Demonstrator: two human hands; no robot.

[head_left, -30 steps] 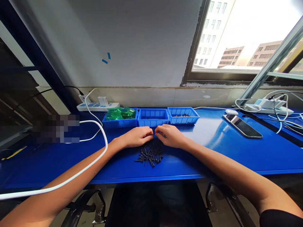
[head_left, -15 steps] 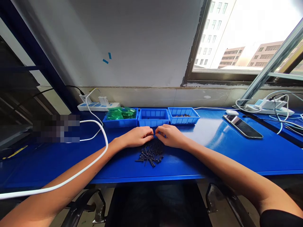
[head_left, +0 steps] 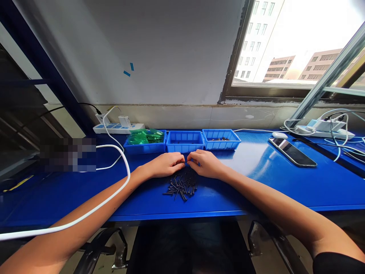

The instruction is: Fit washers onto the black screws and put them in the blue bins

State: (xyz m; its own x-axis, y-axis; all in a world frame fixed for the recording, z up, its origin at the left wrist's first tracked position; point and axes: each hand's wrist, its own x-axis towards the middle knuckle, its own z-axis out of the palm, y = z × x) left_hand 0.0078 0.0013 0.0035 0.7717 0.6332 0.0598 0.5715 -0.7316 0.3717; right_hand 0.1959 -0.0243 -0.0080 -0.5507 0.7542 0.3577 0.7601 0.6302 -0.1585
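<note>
My left hand [head_left: 170,164] and my right hand [head_left: 203,163] meet fingertip to fingertip above the blue table [head_left: 211,198]. Both are closed in a pinch on a thin dark screw [head_left: 185,162] that spans the small gap between them; its ends are hidden by the fingers. Just below the hands lies a loose pile of black screws [head_left: 181,187], pointing in all directions. Behind the hands stands the middle blue bin [head_left: 185,148], with a few dark bits on its floor.
The left blue bin [head_left: 145,148] holds green plastic bags [head_left: 139,137]; the right blue bin [head_left: 224,145] holds small metal parts. A phone [head_left: 292,152] lies at the right. Power strips [head_left: 137,128] stand along the wall. A white cable [head_left: 127,179] arches over my left forearm.
</note>
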